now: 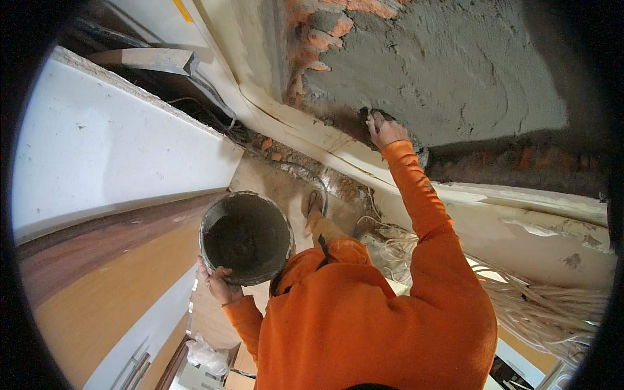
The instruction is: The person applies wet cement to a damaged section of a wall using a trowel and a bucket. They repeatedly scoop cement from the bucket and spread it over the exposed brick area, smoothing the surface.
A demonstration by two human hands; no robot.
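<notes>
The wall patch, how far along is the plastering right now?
Done: grey mortar already covers most of the patch. In hand: the right hand presses mortar in at its lower left edge, while the left hand holds a bucket with dark mortar in it. Left: bare orange brick shows along the left edge, and a dark strip with brick runs uncovered below.

crumpled clear plastic bag [207, 354] at lower edge, brown cardboard boxes [242, 367] just beside it
</notes>
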